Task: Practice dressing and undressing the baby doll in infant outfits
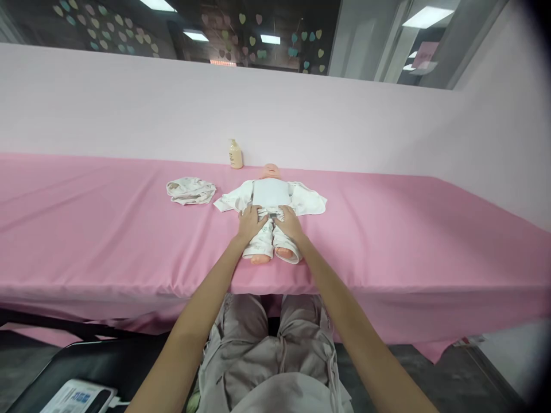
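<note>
Lap (275, 361); doll (270, 193) (supine) beneath each hand (251, 221) (291, 222)

Nothing legible anywhere. On the cream pump bottle (236, 156), at the far edge of the pink-covered desk (129, 241): short rows of dark print down the front, too small and blurred to make out as letters, brand or number. On the white device (80, 397) at lower left, partly cut off by the bottom edge: a printed label (64, 401) with faint greyish lines and a bluish block, likewise too blurred to read. In the dark window (185, 17) above: a small reddish lit strip (222, 63), too small to tell as lettering or plain light. At upper right, on the glass: a pink sheet (425, 55), with any writing impossible to tell.
</note>
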A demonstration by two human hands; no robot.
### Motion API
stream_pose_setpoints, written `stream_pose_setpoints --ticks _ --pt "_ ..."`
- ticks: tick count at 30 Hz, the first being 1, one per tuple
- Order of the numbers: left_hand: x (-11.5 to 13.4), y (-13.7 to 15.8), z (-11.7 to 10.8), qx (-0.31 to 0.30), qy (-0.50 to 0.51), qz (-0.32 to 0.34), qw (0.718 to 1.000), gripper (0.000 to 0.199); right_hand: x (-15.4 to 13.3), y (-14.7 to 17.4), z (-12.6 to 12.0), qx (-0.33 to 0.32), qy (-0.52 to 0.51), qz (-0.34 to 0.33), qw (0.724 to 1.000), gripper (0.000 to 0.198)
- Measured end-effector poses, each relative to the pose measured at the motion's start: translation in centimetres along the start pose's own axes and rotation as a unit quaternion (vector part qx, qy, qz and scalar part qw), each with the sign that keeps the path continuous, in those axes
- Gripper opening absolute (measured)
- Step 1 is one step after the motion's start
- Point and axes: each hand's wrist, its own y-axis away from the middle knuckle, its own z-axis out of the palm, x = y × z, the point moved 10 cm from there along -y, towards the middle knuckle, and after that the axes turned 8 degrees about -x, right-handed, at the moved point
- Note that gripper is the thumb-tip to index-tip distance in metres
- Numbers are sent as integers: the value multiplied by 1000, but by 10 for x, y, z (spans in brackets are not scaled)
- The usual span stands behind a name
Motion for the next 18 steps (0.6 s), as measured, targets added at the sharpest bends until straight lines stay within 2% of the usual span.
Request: stream_pose_setpoints --ticks 3,7,11,14,18 --pt "3 3 -4 -2 -21 -16 1000 30 -3 2 -7 23 12 23 999 39" --pt "4 4 1 -50 -41 -43 997 31 -13 8 -17 40 71 25 996 18" --pt "9 12 3 -85 -44 -42 995 32 -12 11 -16 22 88 41 995 16" --pt "20 32 0 -97 -31 -22 995 37 -5 11 -13 5 86 67 994 16" --pt "34 69 -9 -81 -1 -6 997 50 -3 17 -15 11 92 78 993 17"
